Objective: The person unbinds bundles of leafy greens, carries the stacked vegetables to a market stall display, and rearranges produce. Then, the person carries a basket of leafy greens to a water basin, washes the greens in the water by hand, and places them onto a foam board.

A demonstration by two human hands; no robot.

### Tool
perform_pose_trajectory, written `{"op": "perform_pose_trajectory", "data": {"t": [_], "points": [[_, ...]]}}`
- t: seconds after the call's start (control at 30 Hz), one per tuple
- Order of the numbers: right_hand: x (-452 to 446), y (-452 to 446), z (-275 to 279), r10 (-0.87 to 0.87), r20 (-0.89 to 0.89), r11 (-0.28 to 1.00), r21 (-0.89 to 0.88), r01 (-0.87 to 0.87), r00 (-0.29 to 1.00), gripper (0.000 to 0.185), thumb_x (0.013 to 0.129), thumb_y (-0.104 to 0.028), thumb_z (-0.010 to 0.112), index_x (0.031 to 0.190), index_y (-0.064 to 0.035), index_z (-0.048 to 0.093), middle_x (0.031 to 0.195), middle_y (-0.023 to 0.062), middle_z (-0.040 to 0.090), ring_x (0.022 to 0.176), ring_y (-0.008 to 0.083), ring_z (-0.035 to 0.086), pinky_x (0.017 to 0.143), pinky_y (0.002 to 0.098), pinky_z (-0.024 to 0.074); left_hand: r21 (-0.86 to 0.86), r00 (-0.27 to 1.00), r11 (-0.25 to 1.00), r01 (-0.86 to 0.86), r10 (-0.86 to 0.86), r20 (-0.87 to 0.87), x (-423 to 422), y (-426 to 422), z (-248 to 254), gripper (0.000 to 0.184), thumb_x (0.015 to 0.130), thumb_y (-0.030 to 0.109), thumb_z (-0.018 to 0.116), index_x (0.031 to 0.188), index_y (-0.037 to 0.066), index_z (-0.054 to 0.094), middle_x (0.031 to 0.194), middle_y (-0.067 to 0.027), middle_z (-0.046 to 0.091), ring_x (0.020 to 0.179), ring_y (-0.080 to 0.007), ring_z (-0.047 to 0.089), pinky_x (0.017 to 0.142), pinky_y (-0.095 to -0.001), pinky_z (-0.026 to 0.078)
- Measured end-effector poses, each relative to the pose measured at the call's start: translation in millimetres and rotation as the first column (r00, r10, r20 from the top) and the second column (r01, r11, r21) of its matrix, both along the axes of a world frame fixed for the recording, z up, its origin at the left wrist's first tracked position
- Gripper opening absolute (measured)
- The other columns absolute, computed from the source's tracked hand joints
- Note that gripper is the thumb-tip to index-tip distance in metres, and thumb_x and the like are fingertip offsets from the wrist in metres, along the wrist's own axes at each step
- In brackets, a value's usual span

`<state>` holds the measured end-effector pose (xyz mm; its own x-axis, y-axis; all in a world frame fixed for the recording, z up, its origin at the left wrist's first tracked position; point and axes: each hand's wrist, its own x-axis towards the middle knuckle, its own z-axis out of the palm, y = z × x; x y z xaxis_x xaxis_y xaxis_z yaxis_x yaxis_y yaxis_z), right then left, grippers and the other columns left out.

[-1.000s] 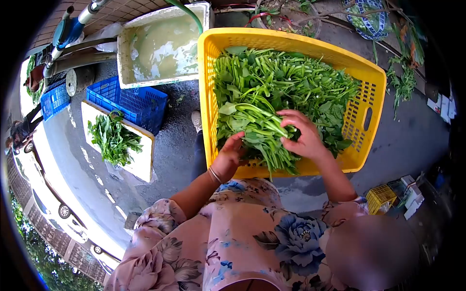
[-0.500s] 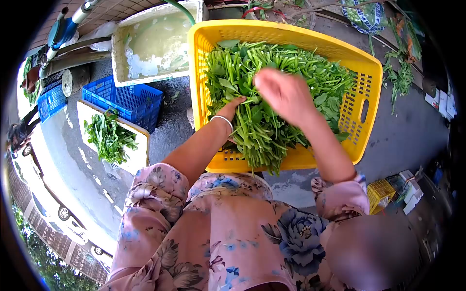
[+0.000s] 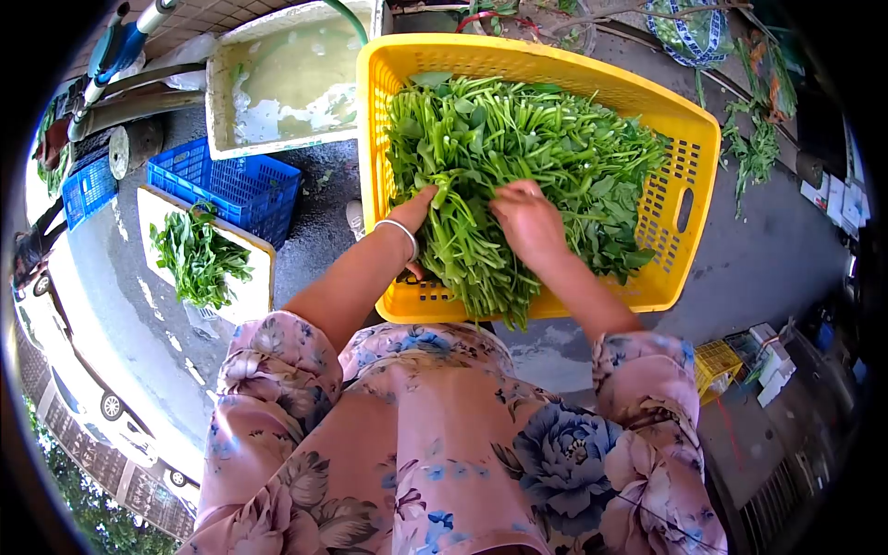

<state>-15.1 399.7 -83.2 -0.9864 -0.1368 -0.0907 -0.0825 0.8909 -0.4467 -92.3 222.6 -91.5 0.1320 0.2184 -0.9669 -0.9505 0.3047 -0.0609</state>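
A yellow plastic crate (image 3: 686,166) holds a large heap of leafy green vegetables (image 3: 555,134). At its near left side my left hand (image 3: 413,217), with a bracelet on the wrist, is wrapped round the edge of a bunch of greens (image 3: 472,250). That bunch lies over the crate's near rim, stems pointing toward me. Just right of it, my right hand (image 3: 530,220) has its fingers curled down against the stems; whatever is between them is too small to make out.
Left of the crate are a water-filled white basin (image 3: 218,111), a blue crate (image 3: 222,185) and a white board (image 3: 257,287) with more greens (image 3: 199,257). A small yellow crate (image 3: 715,365) stands at lower right. A patterned bag (image 3: 689,32) lies at upper right.
Both hands have left the loose stems held over the crate. My left hand moved onto the bunch's left side; my right hand rose across the heap, then came down beside the bunch.
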Motion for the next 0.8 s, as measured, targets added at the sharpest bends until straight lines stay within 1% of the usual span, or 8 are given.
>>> {"op": "perform_pose_trajectory", "data": {"t": [0.13,0.33,0.4,0.47,0.53,0.67,0.73,0.8], "points": [[49,-16,10,-0.117,-0.135,0.987,-0.127,0.1,0.984,0.014,0.063,0.001,0.057,0.076,-0.0035,0.062,0.092,0.0079,0.062,0.09,0.0233,0.054,0.068,0.0326,0.0486,0.108,0.992,0.987,-0.12,0.115,0.049,-15,6,13,0.086,0.066,0.076,0.038,0.128,0.016,0.039,0.126,-0.0134,0.044,0.113,-0.0389,0.041,0.087,-0.0665,0.021],[27,-11,35,-0.036,-0.027,0.991,-0.131,0.032,0.999,0.009,0.065,0.002,0.055,0.072,-0.0017,0.059,0.09,0.0106,0.062,0.082,0.0237,0.058,0.066,0.0348,0.0475,-0.007,0.997,0.998,-0.067,0.066,-0.046,-2,36,-40,0.053,0.072,0.053,0.052,0.105,0.012,0.057,0.096,-0.0111,0.061,0.082,-0.0254,0.06,0.072,-0.0505,0.044],[-4,11,52,-0.005,0.511,0.885,-0.398,0.242,0.859,0.005,0.066,0.0,0.055,0.07,-0.0017,0.058,0.083,0.0127,0.062,0.074,0.0225,0.059,0.064,0.0341,0.047,-0.044,0.996,0.999,0.006,-0.01,-0.089,7,22,-101,0.057,0.07,0.054,0.053,0.109,0.012,0.054,0.1,-0.0113,0.06,0.085,-0.0266,0.059,0.073,-0.0527,0.043],[-43,36,46,-0.333,0.517,0.686,-0.441,0.579,0.789,0.022,0.074,-0.02,0.052,0.079,-0.0012,0.062,0.081,0.014,0.063,0.074,0.0239,0.061,0.068,0.0346,0.0471,-0.086,0.988,0.994,0.074,-0.085,-0.125,9,21,-103,0.062,0.069,0.055,0.054,0.113,0.012,0.051,0.104,-0.0115,0.059,0.089,-0.0278,0.058,0.073,-0.0549,0.041],[-81,49,41,-0.567,0.421,0.823,0.323,0.467,0.708,0.057,0.078,-0.053,0.041,0.087,-0.0016,0.064,0.089,0.0143,0.063,0.082,0.0241,0.061,0.072,0.0355,0.0462,-0.257,0.957,0.951,0.17,-0.222,-0.187,3,30,-41,0.069,0.066,0.055,0.057,0.119,0.012,0.046,0.109,-0.0111,0.056,0.093,-0.0284,0.056,0.076,-0.0566,0.038],[-74,72,1,-0.484,0.746,0.875,0.408,0.26,0.457,0.09,0.07,-0.077,0.021,0.111,-0.0062,0.056,0.117,0.0231,0.049,0.108,0.0328,0.048,0.09,0.0441,0.0374,-0.18,0.99,0.98,0.086,-0.104,-0.093,5,24,-35,0.069,0.066,0.053,0.06,0.12,0.012,0.045,0.109,-0.0104,0.057,0.091,-0.0274,0.057,0.08,-0.055,0.037],[-48,68,-18,-0.367,0.862,0.858,0.169,0.485,0.349,0.103,0.063,-0.083,0.023,0.132,-0.0075,0.03,0.136,0.0197,0.025,0.125,0.0335,0.026,0.098,0.0495,0.027,-0.222,0.989,0.974,0.053,-0.082,-0.125,12,21,-37,0.062,0.068,0.051,0.061,0.115,0.012,0.049,0.104,-0.01,0.059,0.086,-0.0268,0.059,0.077,-0.0523,0.041],[-24,55,-23,-0.185,0.961,0.723,-0.008,0.691,0.204,0.108,0.059,-0.085,0.026,0.138,-0.0143,0.007,0.142,0.0163,0.004,0.13,0.0341,0.005,0.101,0.0553,0.0132,0.116,0.972,0.968,-0.223,0.23,-0.045,18,13,-30,0.054,0.071,0.047,0.06,0.111,0.012,0.052,0.101,-0.0096,0.06,0.084,-0.0262,0.059,0.076,-0.0474,0.045]]}}
